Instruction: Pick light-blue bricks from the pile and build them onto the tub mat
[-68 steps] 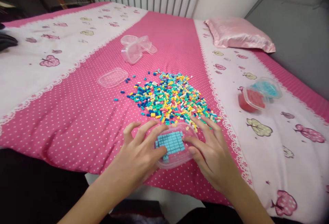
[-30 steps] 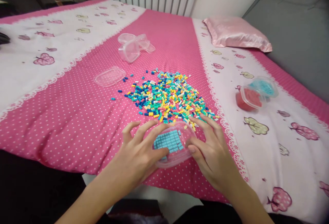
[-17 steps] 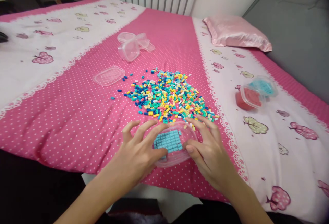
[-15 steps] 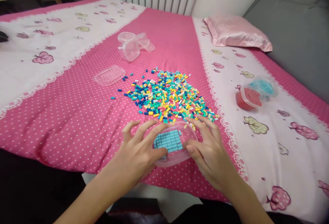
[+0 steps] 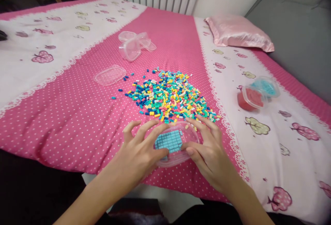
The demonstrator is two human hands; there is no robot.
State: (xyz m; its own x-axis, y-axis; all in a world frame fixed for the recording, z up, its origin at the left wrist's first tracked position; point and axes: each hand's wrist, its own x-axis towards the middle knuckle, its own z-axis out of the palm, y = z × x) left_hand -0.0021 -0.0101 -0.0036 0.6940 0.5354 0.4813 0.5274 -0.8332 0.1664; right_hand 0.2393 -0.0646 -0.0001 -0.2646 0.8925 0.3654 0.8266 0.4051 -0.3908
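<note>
A clear plastic container lies at the bed's near edge, with light-blue toy bricks packed in close rows inside. My left hand is closed round its left side, thumb over the bricks and fingers curved along the far rim. At the right side, my right hand has its fingers apart. Its bent index fingertip touches the right end of the brick rows, the thumb close by, while the other fingers reach over the far rim. Just beyond the container spreads a pile of small multicoloured bricks.
A clear lid lies left of the pile, and several empty clear containers sit farther back. To the right stand a tub of red pieces and a tub of blue pieces. A pink pillow rests at the back right.
My right index finger has shifted slightly left, against the right end of the blue brick rows. My left hand and the container stay almost where they were.
</note>
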